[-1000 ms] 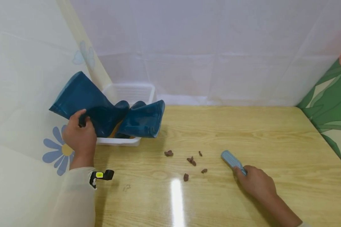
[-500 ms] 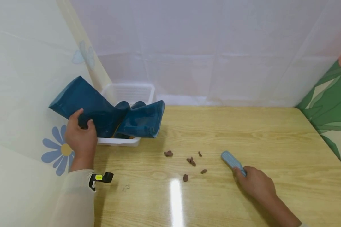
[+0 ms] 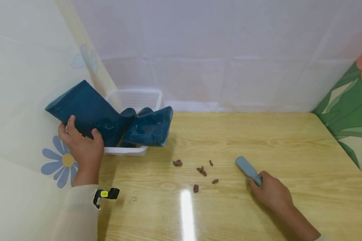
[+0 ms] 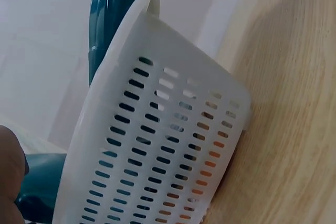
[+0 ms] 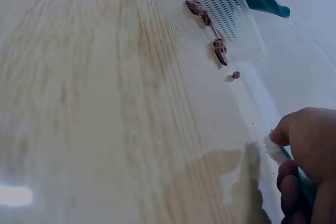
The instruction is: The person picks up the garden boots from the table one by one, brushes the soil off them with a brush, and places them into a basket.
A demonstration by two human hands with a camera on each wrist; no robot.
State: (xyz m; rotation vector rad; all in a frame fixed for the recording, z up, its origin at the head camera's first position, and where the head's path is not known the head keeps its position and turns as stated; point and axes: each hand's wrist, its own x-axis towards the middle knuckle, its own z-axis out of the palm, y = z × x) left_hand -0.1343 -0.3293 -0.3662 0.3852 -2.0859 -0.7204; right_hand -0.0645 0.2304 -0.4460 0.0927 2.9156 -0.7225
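My left hand (image 3: 85, 147) touches the shaft of a dark teal rubber boot (image 3: 88, 107), its fingers spread along the lower side and the thumb apart. That boot leans with its wide top toward the left wall, its foot in a white plastic basket (image 3: 125, 151). A second rubber boot (image 3: 151, 129) lies in the same basket, its top sticking out over the right rim. My right hand (image 3: 273, 194) grips a blue-grey brush (image 3: 245, 166) by its handle. White bristles (image 5: 274, 149) show in the right wrist view.
Several small brown clumps (image 3: 201, 171) lie scattered on the wooden table (image 3: 259, 134) between basket and brush. A white sheet (image 3: 196, 60) hangs behind, and a flower-printed wall (image 3: 21, 110) stands close on the left. In the left wrist view the slotted basket side (image 4: 157, 129) fills the middle.
My left hand's fingers have spread wider and shifted left along the boot, whose top sits slightly lower. The brush has turned a little in my right hand, which has hardly moved.
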